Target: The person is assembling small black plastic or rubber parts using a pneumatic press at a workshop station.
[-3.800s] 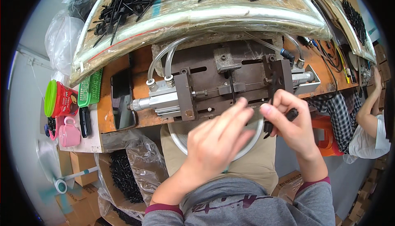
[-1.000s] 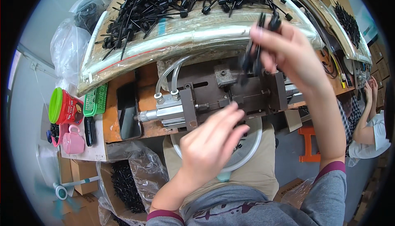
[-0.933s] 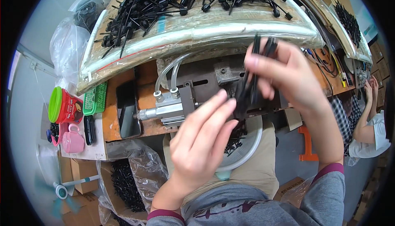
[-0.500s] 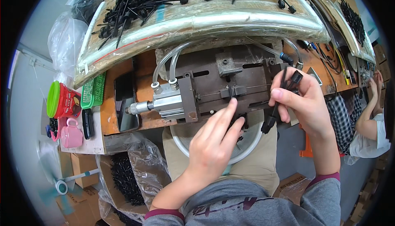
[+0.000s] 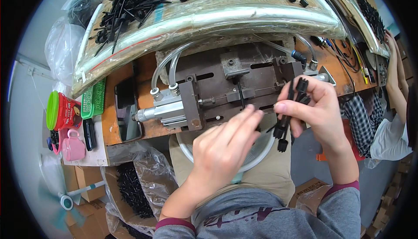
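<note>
My right hand (image 5: 318, 110) is closed around a small bunch of black plastic stems with ribbed capped ends (image 5: 283, 126), held to the right of a dark metal fixture (image 5: 261, 80). My left hand (image 5: 226, 143) is in front of the fixture, fingers stretched out and slightly blurred, its thumb hidden. Just beyond those fingertips, a thin black stem (image 5: 241, 93) lies across the fixture's middle block, below a metal bracket (image 5: 234, 67). Whether the fingertips touch its near end I cannot tell. A silver air cylinder (image 5: 170, 112) is mounted on the fixture's left side.
Black stemmed parts (image 5: 143, 4) heap on a plastic-wrapped board behind. A white round basin (image 5: 257, 163) rests on my lap. Left are a phone (image 5: 126, 108), green basket (image 5: 93, 100), pink cup (image 5: 73, 147) and a lined box of black parts (image 5: 130, 191). Another person (image 5: 394, 121) works at far right.
The thin rod reaching from the cylinder to the middle block no longer shows. The black stem there now shows lengthwise. My left fingers have drawn closer together; the right hand's bunch has turned.
</note>
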Demonstrator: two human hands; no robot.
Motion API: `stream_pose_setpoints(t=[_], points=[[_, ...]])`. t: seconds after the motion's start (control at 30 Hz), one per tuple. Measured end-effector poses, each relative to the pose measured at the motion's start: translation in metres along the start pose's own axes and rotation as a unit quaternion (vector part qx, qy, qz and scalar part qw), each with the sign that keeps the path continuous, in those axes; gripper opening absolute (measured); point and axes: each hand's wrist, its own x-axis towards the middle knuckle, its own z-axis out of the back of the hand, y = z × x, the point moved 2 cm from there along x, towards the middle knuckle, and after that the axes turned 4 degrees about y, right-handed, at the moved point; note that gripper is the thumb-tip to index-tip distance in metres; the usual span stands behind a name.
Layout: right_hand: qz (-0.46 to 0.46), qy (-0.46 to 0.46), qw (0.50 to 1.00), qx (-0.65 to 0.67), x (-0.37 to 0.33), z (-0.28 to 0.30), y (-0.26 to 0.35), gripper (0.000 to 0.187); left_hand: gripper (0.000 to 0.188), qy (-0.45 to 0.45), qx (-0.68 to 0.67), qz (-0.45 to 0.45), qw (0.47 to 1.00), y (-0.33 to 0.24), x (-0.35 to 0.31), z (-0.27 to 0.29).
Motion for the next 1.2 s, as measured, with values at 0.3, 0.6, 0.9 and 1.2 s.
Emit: stream_pose_setpoints(t=[0.3, 0.6, 0.9, 1.2], points=[[-0.036, 0.022, 0.998, 0.044, 0.002, -0.013, 0.010, 0.020, 0.033, 0.001, -0.038, -0.024, 0.999, -0.018, -0.008, 0.024], [0.047, -0.008, 0.998, 0.039, -0.013, 0.001, 0.010, 0.019, 0.028, 0.071, 0.101, 0.017, 0.992, -0.007, -0.009, -0.003], [0.044, -0.022, 0.999, 0.014, -0.019, 0.009, 0.005, 0.015, 0.026, 0.086, 0.198, 0.000, 0.977, -0.004, -0.001, -0.006], [0.037, -0.023, 0.999, 0.012, -0.013, 0.007, 0.005, 0.013, 0.020, 0.104, 0.177, 0.007, 0.979, 0.000, 0.005, -0.002]])
